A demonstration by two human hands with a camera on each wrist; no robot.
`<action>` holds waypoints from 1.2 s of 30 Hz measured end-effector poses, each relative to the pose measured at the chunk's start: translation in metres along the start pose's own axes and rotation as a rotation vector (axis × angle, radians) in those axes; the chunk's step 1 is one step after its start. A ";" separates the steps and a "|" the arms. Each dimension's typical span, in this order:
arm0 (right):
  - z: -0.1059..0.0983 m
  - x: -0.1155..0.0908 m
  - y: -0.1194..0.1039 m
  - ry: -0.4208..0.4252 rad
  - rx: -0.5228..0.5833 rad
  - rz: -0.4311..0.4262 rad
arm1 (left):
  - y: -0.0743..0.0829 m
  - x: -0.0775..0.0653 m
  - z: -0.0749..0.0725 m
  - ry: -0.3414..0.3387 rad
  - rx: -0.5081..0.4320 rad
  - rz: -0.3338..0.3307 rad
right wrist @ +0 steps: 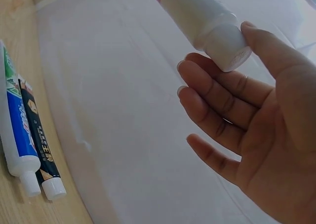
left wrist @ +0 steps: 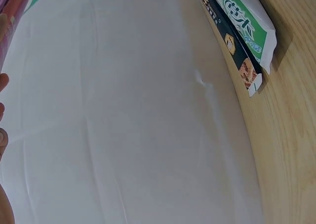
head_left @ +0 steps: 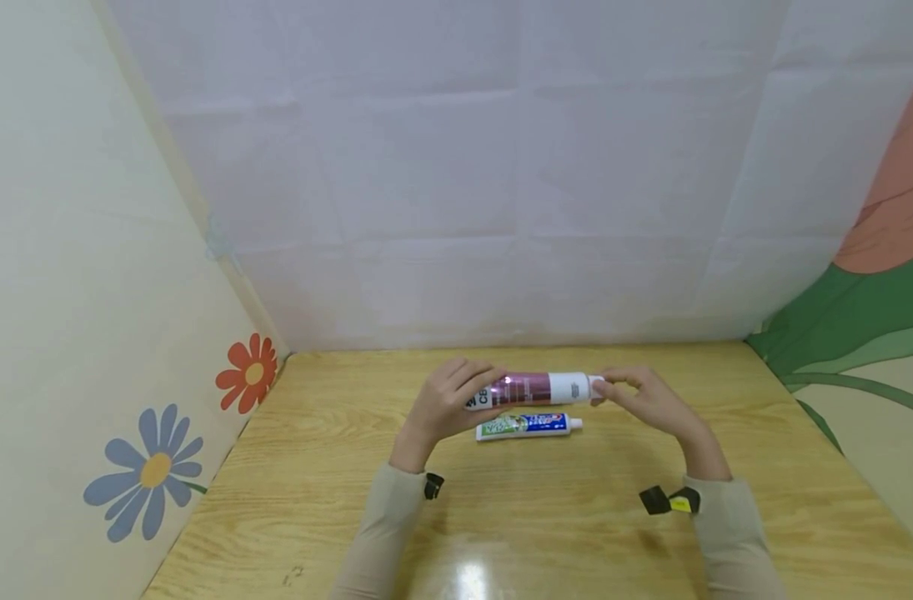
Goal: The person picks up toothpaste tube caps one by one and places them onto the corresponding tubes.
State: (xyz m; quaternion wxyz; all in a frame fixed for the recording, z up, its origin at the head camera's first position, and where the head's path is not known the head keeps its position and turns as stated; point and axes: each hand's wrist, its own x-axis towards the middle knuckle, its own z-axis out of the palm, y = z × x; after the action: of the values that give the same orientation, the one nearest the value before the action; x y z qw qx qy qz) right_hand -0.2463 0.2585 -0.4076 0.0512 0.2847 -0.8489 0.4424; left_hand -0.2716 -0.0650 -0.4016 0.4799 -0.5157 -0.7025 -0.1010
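Observation:
My left hand (head_left: 448,402) grips the left end of a pink-and-white tube (head_left: 527,388), raised over the table and lying nearly level. At its right end my right hand (head_left: 657,407) pinches the white cap (right wrist: 228,48) between thumb and index finger, with the other fingers loosely bent below. Beneath the tube, a green-and-blue toothpaste tube (head_left: 531,426) lies on the wooden table, its white cap toward the right. Beside it lies a slim black tube (right wrist: 38,130) with a white cap, which the head view does not show; the wrist views do.
The wooden table (head_left: 313,475) meets a white cloth backdrop (head_left: 456,183) at its far edge. A flower-decorated panel (head_left: 66,292) stands along the left, and a panel with large painted leaves (head_left: 854,333) along the right. Black straps (head_left: 655,500) sit at both wrists.

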 end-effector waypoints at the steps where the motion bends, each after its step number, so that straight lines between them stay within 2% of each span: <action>1: 0.000 0.000 0.000 0.001 0.001 -0.003 | 0.000 0.000 0.000 -0.002 -0.001 -0.004; 6: 0.001 0.000 0.002 0.005 0.008 -0.020 | 0.001 -0.002 0.001 -0.016 -0.008 -0.023; 28: 0.002 0.003 0.004 0.007 -0.010 -0.018 | 0.001 -0.002 0.002 -0.020 -0.010 -0.021; 36: 0.003 0.003 0.003 -0.007 0.027 -0.043 | 0.001 -0.003 0.003 -0.021 -0.010 -0.019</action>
State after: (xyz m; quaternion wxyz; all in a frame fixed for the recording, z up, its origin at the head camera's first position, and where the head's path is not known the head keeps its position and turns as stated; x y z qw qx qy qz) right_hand -0.2502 0.2568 -0.4106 0.0540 0.3049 -0.8367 0.4517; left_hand -0.2725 -0.0648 -0.4054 0.4690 -0.5124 -0.7119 -0.1036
